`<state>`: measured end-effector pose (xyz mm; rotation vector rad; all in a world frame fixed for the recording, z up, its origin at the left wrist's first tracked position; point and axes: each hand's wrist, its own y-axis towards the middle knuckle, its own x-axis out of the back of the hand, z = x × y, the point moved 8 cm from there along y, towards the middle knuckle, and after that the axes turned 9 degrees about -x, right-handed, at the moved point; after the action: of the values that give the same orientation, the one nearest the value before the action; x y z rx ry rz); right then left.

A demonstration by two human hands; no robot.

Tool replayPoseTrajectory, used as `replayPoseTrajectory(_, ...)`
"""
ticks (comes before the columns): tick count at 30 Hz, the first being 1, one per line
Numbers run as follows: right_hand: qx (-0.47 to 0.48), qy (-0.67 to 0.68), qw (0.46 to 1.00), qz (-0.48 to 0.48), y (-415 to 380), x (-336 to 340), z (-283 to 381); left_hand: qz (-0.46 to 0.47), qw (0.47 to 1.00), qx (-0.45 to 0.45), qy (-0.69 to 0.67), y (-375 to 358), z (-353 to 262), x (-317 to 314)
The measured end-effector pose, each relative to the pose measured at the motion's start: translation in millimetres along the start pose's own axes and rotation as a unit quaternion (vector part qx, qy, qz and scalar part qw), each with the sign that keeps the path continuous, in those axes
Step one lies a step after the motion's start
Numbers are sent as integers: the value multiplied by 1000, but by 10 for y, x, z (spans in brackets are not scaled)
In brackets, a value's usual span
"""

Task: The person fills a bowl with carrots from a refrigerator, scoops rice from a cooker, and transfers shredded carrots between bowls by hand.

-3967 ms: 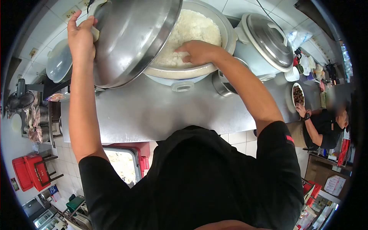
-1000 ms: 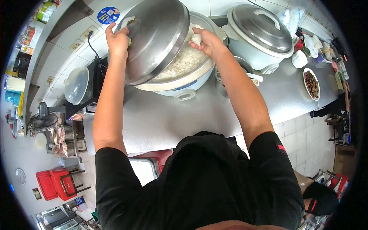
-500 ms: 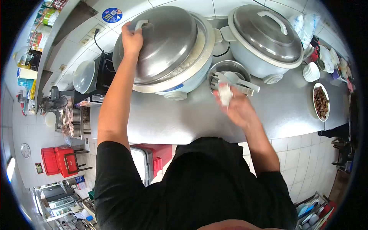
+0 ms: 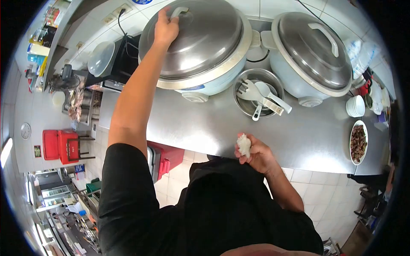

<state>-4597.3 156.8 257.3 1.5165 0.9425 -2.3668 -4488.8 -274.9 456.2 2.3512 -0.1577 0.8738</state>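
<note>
My left hand [image 4: 166, 28] is on the handle [image 4: 179, 11] of the big metal lid [image 4: 200, 40], its fingers bent at the handle's near end. The lid lies on the left rice cooker [image 4: 218, 83] and covers its opening. Near the front edge of the steel counter, my right hand [image 4: 256, 151] holds a clump of white rice [image 4: 244, 145] in its curled fingers. Behind it stands a metal bowl [image 4: 243, 109] with white serving utensils [image 4: 260, 96] in it.
A second cooker [image 4: 294, 79] with its lid on stands to the right. Farther right are stacked white bowls [image 4: 355, 106] and an oval dish of chopped brown food [image 4: 358, 142]. A red cooler [image 4: 171, 160] sits below the counter's front edge.
The big lid has come down over the cooker, where rice showed at its right edge before. My right hand has drawn back from the metal bowl toward my body with the rice.
</note>
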Motion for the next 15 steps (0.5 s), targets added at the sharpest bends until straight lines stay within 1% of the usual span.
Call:
replayPoseTrajectory(1, -4, -12, 1000, 12, 59, -7, -32, 10, 1000, 17, 4, 10, 42, -19)
replayPoseTrajectory(3, -17, -27, 999, 31, 134, -105, -86, -46, 995, -57, 71, 84, 225, -66)
replayPoseTrajectory(4, -21, -45, 998, 33, 160, -159, -105, -73, 988, -92, 105, 16, 57, -15)
replayPoseTrajectory(5, -25, -64, 997, 35, 194, -215, -125, -12, 999, -11, 43, -7, 107, -46)
replayPoseTrajectory(7, -29, -110, 993, 31, 281, -256, -158, -34, 994, -40, 98, -39, 59, -18)
replayPoseTrajectory(9, -36, -161, 986, 21, 399, -280, -255, 19, 998, 11, 51, -188, -210, 119)
replayPoseTrajectory(10, -37, -171, 985, 7, 426, -286, -297, -26, 998, -32, 39, -270, -220, 207)
replayPoseTrajectory(11, -40, -184, 982, 1, 482, -304, -311, -69, 993, -76, -51, -383, -227, 334)
replayPoseTrajectory(12, -47, -201, 978, 2, 565, -338, -343, -112, 989, -86, 39, -567, -134, 487)
replayPoseTrajectory(14, -27, -234, 972, 22, 699, -396, -418, -201, 969, -146, 10, -1153, -104, 928)
replayPoseTrajectory(15, -29, -242, 970, 23, 783, -418, -476, -208, 970, -127, -2, -1527, -24, 1209)
